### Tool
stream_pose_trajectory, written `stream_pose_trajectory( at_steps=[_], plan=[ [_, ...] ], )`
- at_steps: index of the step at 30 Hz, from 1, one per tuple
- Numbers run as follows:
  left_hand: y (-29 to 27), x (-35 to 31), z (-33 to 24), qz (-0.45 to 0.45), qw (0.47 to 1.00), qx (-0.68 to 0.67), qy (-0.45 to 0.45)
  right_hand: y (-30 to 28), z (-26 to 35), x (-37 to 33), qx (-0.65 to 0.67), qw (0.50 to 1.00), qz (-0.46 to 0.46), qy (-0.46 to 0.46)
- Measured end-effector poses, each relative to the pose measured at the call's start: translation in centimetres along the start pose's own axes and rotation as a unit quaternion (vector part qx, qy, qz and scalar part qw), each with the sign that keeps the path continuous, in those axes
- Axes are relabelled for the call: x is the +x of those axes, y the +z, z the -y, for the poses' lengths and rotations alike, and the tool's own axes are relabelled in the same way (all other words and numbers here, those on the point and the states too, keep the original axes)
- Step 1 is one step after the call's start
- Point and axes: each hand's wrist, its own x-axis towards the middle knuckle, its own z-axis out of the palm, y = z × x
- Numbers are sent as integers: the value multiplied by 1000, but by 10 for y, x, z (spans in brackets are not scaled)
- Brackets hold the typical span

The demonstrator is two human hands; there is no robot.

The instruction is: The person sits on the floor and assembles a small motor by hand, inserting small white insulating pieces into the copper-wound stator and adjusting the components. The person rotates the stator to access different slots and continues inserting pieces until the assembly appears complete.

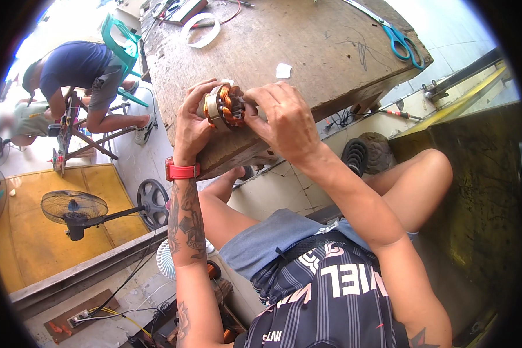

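Note:
A motor stator (pixel 213 108) with copper windings (pixel 233 104) is held at the near edge of the wooden table (pixel 249 52). My left hand (pixel 192 119), with a red watch on its wrist, wraps round the stator's outer side. On the opposite side, the fingers of my right hand (pixel 284 116) are pinched together against the windings' open end. Whatever lies between those fingertips is too small to make out. A small white scrap (pixel 283 71) lies on the table just beyond my right hand.
Teal-handled scissors (pixel 401 45) lie at the table's right corner. A white tape roll (pixel 203 30) and a meter with leads (pixel 182 10) sit at the far left. A standing fan (pixel 74 207) is at left; two people work beyond it, one by a green chair (pixel 122 43).

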Motion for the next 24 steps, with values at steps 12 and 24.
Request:
stream_pose_trajectory(
  at_steps=[12, 24],
  plan=[
    [0, 1, -2, 6, 1000, 2, 3, -11, 3, 12, 63, 992, 81, 74],
    [1, -1, -8, 1, 1000, 23, -1, -4, -2, -19, 89, 994, 44, 40]
  ],
)
